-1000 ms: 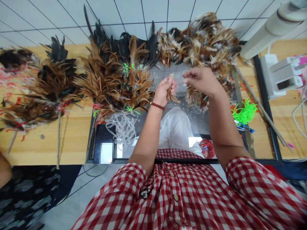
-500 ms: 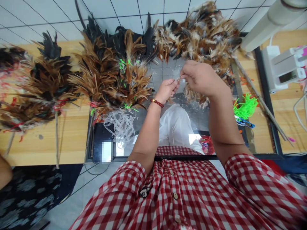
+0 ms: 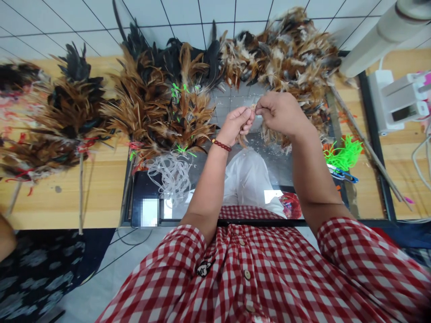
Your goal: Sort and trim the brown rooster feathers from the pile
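My left hand (image 3: 236, 124), with a dark red bead bracelet (image 3: 221, 144) at the wrist, is closed over the glass tabletop. A small brown feather (image 3: 242, 140) pokes out below its fingers, and a pale tip shows above the thumb. My right hand (image 3: 280, 113) meets it from the right, thumb and forefinger pinched at that tip. What the right fingers hold is too small to make out. Loose brown feathers (image 3: 296, 58) are heaped just beyond the right hand. Feather bundles with green ties (image 3: 188, 107) lie left of my left hand.
Clear plastic strips (image 3: 171, 175) lie beside a dark phone-like slab (image 3: 139, 188). At right are green strings (image 3: 346, 152), blue-handled snips (image 3: 343, 174), a thin stick (image 3: 367, 139) and white chargers (image 3: 400, 101). Feather dusters on sticks (image 3: 76, 103) lie at left, near another person's arm (image 3: 5, 237).
Both hands stay together, fingertips meeting. The right hand has shifted slightly down in the picture, and more of the brown feather shows under the left fingers. The view has tilted slightly.
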The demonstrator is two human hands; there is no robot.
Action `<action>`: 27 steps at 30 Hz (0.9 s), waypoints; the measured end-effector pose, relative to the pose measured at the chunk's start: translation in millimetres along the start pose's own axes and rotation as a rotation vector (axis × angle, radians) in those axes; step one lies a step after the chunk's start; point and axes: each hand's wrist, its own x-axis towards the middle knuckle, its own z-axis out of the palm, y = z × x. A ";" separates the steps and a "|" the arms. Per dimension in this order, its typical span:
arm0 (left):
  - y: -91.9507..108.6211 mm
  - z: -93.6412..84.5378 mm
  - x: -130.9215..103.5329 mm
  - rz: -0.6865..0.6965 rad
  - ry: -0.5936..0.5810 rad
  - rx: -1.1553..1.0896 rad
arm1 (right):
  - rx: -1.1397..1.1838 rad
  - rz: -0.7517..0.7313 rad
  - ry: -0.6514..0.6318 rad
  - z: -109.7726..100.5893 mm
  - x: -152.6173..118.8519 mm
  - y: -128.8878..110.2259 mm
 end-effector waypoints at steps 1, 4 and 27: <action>-1.7 0.1 2.3 0.020 0.025 0.018 | -0.044 0.001 -0.018 -1.1 -1.3 -2.3; -9.9 -1.6 10.3 0.050 0.098 0.113 | -0.088 -0.050 -0.042 -1.9 -5.5 -4.7; -10.8 1.5 6.2 0.091 0.138 -0.072 | 0.427 0.121 0.343 -2.4 1.0 0.3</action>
